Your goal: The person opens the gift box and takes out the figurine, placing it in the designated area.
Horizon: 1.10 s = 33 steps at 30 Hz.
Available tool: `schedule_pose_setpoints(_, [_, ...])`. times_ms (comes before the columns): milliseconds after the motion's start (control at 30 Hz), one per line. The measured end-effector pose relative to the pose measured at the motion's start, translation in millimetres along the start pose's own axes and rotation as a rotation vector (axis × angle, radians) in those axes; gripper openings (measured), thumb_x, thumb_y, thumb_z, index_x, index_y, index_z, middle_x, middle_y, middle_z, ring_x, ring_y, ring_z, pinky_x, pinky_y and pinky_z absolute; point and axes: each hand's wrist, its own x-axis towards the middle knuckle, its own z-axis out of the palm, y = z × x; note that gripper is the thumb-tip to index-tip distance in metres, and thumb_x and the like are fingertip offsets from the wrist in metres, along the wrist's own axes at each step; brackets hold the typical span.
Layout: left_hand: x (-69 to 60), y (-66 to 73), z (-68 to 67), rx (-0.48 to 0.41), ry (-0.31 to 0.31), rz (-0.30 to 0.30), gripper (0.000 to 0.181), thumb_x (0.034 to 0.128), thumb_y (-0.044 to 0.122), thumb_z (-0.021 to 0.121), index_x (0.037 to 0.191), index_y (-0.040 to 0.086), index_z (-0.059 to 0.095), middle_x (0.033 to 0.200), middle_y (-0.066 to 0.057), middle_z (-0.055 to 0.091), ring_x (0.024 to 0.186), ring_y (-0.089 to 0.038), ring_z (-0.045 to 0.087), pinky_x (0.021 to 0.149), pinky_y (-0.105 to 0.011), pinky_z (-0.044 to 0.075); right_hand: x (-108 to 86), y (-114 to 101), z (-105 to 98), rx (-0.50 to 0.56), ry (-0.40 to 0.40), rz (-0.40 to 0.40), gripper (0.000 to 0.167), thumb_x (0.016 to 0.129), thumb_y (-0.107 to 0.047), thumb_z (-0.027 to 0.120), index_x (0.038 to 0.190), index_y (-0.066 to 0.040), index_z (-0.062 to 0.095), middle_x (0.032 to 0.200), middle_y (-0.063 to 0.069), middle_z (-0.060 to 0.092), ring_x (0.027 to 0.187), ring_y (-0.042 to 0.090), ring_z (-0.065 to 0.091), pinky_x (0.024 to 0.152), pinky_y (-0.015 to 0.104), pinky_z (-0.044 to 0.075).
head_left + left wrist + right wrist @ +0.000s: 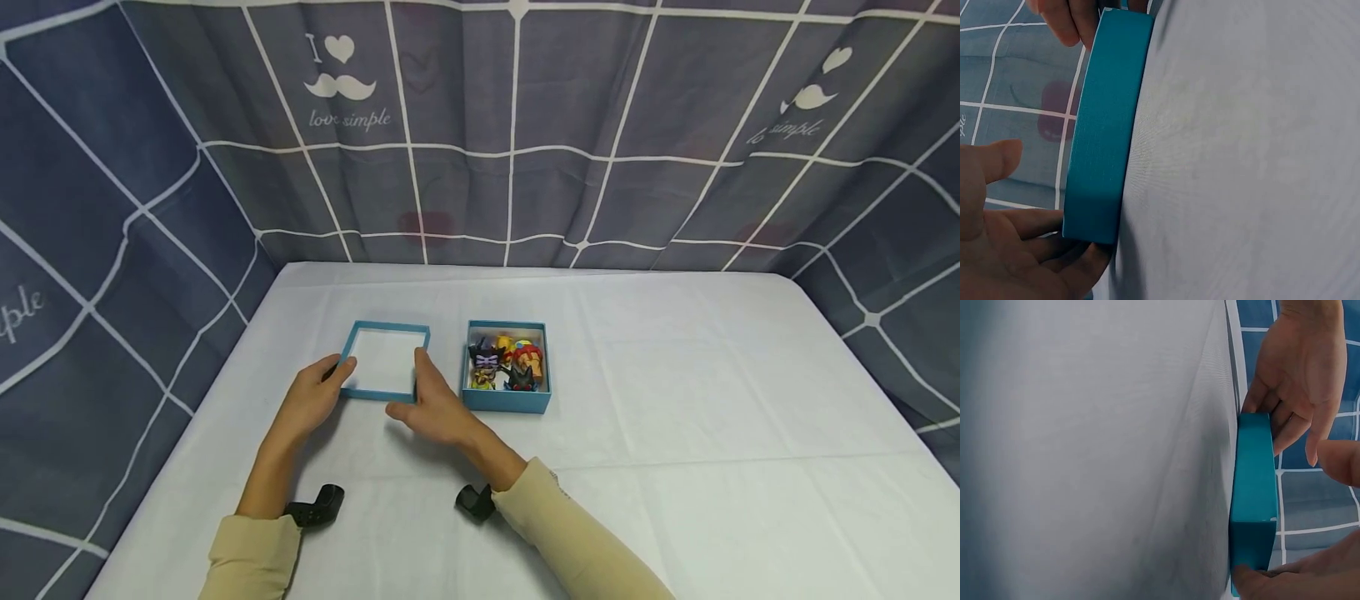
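A shallow blue box lid (385,396) lies hollow side up on the white cloth, its inside white. At its left end, my left hand (311,400) touches the side with its fingers; its thumb stands raised, apart from the lid in the left wrist view. My right hand (438,408) rests its extended fingers along the lid's right side, the thumb held off it. Just right of that hand stands an open blue box (506,402) with several small colourful figurines (525,358) inside. The right wrist view shows the fingertips (1247,581) against the lid's wall.
A white cloth (712,400) covers the table. Dark grey-blue checked curtains (465,108) hang behind it and along both sides. A black wrist device (318,507) sits on the left wrist, another (474,504) on the right.
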Motion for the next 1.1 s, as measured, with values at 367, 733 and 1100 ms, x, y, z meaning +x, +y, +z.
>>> schedule_pose_setpoints(367, [-1.8,5.4,4.8,-0.014,0.179,0.011,0.073,0.1055,0.047,0.035,0.153,-0.007,0.022,0.152,-0.034,0.027,0.139,-0.049,0.028,0.11,-0.061,0.026,-14.1,-19.1,-9.6,-0.035,-0.028,0.061,0.084,0.094,-0.025,0.064,0.158,-0.006,0.014,0.162,0.011,0.019,0.146,0.023,0.02,0.117,0.044,0.023])
schedule_pose_setpoints(733, [-10.3,29.0,13.6,-0.182,0.386,0.291,0.055,0.1027,0.031,0.055,0.145,-0.004,0.044,0.145,-0.021,0.046,0.137,-0.033,0.039,0.113,-0.044,0.03,-43.7,-45.7,-53.4,0.012,-0.061,-0.138,0.048,0.098,-0.018,0.061,0.141,-0.002,0.051,0.142,0.006,0.053,0.13,0.015,0.049,0.109,0.028,0.036])
schedule_pose_setpoints(1100, [-5.2,68.2,33.6,-0.14,0.088,0.505,0.065,0.0972,0.03,0.065,0.152,0.008,0.038,0.154,-0.01,0.037,0.141,-0.029,0.033,0.115,-0.048,0.026,-58.5,-37.5,-111.0,-0.01,0.09,-0.16,0.039,0.095,-0.017,0.066,0.131,-0.002,0.063,0.132,0.009,0.06,0.124,0.03,0.055,0.102,0.044,0.046])
